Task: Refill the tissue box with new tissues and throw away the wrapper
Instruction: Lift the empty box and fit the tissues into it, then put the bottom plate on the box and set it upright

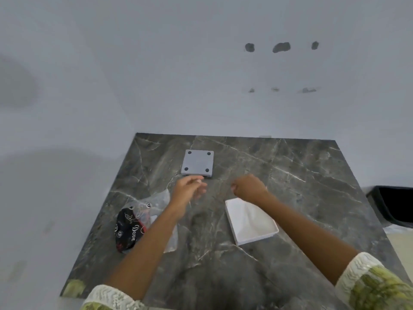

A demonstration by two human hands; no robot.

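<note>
A grey square tissue box (197, 162) lies upside down at the back of the dark marble table (301, 175), showing its base with dark round feet. My left hand (188, 190) hovers just in front of it, fingers loosely apart, holding nothing. My right hand (249, 186) is curled shut to the right of the box, with nothing visible in it. A white stack of tissues (250, 221) lies under my right forearm. The crumpled plastic wrapper (139, 217), clear with a black printed part, lies under my left forearm at the table's left.
A black bin (393, 204) stands off the table's right edge. A plain white wall rises behind the table. The floor lies to the left.
</note>
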